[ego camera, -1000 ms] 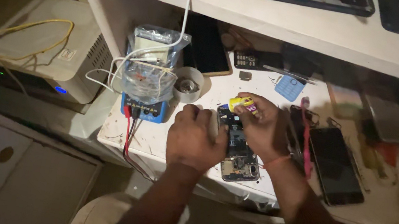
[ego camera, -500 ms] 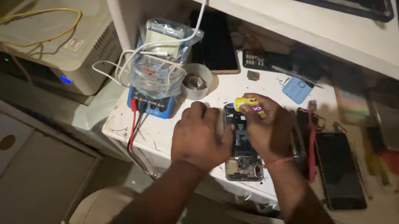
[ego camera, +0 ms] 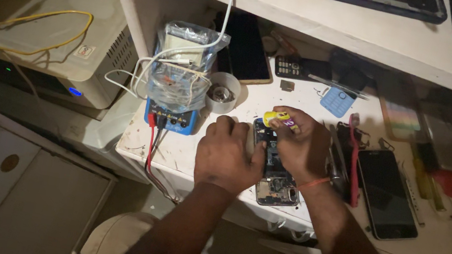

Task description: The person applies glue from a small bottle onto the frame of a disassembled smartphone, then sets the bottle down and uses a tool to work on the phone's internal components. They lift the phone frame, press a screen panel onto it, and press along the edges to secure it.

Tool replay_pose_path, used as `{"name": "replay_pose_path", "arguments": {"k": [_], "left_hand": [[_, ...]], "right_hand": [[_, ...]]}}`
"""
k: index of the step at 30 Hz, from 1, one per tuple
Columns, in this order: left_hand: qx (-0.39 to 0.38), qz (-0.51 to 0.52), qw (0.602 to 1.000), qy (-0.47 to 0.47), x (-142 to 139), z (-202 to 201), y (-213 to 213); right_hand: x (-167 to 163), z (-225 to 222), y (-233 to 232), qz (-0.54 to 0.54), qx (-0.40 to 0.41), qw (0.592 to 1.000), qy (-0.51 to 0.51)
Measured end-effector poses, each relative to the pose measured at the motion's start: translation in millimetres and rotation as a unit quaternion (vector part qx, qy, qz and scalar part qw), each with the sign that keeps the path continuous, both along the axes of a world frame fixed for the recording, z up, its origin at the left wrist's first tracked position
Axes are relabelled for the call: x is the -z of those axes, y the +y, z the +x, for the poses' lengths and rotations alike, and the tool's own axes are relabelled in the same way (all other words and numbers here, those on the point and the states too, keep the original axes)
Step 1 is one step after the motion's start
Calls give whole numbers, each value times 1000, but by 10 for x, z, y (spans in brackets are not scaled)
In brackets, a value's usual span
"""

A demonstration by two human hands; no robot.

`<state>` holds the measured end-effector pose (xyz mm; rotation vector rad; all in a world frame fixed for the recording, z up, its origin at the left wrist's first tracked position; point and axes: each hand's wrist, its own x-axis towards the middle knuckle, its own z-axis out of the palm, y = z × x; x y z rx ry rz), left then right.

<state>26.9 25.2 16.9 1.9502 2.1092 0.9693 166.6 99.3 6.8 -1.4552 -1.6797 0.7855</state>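
Working hands: left hand (ego camera: 228,157) curled over the left edge of the opened phone (ego camera: 273,172); right hand (ego camera: 297,146) pinches a small yellow tube (ego camera: 277,118) above its top end, frame centre.
Containers: left of centre, a clear plastic bag (ego camera: 183,70) wraps a device with white cable; beside it a white cup (ego camera: 223,92) holds something dark, unclear what.
Edges: phone lies near the white bench (ego camera: 184,151) front edge; right of it, red tool (ego camera: 353,162) and a black phone (ego camera: 388,193) crowd the surface.
Change: view drifted slightly; both grips unchanged.
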Motion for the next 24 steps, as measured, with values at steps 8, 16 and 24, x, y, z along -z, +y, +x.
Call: {"name": "replay_pose_path", "arguments": {"k": [8,16,24], "left_hand": [[1,4,1000,1,8,-4,-6],[3,-25,1000,-2,-11,-10,-8],[14,-71,997,26,-16,-8,7]], "right_hand": [[84,7,14,56,-9,998,20],[26,6,-8,67,2,998,-8],[42,14,14,54,4,998,-20]]}}
